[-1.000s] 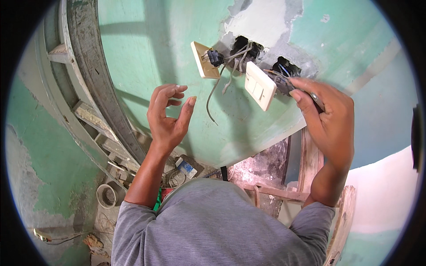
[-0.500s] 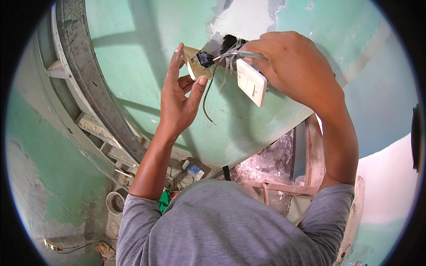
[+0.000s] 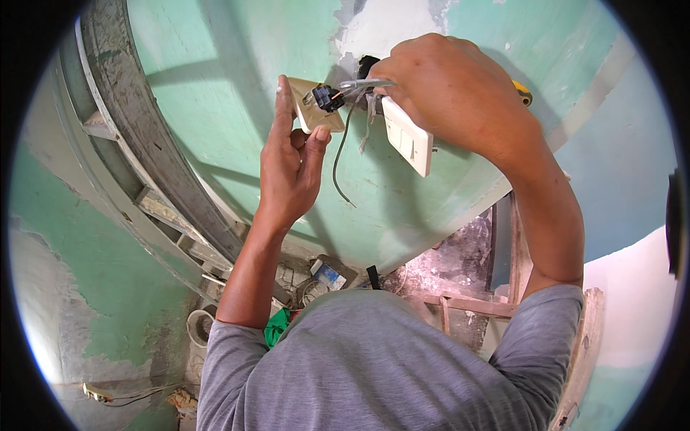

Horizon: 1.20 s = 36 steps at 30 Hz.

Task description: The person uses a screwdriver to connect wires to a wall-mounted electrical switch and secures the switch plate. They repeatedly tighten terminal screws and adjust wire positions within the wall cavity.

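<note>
A: Where was the left hand (image 3: 287, 169)?

B: Up at the green wall (image 3: 215, 86), fingers pinched on the beige socket plate (image 3: 310, 108) hanging off it, black terminal block (image 3: 329, 97) facing out.

A: And the right hand (image 3: 449, 93)?

B: Closed around a tool with a yellow handle (image 3: 522, 91), its metal tip (image 3: 363, 84) at the block. The white switch plate (image 3: 408, 136) dangled just below, 1 loose wire (image 3: 338, 169) drooping beside it.

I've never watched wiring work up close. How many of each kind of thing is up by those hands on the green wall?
Hands: 2, left hand and right hand
Beige plates: 1, beige plate
White switch plates: 1, white switch plate
Loose hanging wires: 1, dark wire
Total: 5
</note>
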{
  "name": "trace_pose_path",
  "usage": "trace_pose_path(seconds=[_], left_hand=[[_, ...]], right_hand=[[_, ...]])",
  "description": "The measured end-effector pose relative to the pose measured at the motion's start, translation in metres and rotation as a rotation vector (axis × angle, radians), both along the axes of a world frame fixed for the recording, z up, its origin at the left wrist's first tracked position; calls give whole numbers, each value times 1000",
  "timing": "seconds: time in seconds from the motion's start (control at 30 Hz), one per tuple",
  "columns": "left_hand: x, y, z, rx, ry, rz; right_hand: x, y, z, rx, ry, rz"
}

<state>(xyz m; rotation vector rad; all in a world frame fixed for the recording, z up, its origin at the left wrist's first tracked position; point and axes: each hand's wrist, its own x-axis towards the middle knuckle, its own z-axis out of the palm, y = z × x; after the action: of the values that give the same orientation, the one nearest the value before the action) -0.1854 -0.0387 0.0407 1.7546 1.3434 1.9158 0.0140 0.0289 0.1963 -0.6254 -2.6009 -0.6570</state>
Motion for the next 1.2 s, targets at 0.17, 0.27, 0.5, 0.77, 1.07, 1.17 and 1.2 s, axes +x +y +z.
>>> trace_pose_path(seconds=[0.17, 0.27, 0.5, 0.77, 1.07, 1.17, 1.2], left_hand=[[0, -4, 3, -108, 3, -64], [0, -4, 3, -116, 1, -73], [2, -1, -2, -55, -15, -86], [8, 2, -7, -1, -54, -111], [6, 2, -5, 7, -30, -77], [4, 3, -4, 7, -28, -56], [4, 2, -3, 2, -29, -51]], right_hand=[[1, 10, -3, 60, -8, 46], [1, 10, -2, 41, -30, 7], [-1, -2, 3, -29, -1, 6], [0, -4, 3, -48, 3, -10], [-4, -3, 3, 10, -16, 14], [-4, -7, 17, -63, -67, 9], [-2, -11, 29, -125, -90, 27]])
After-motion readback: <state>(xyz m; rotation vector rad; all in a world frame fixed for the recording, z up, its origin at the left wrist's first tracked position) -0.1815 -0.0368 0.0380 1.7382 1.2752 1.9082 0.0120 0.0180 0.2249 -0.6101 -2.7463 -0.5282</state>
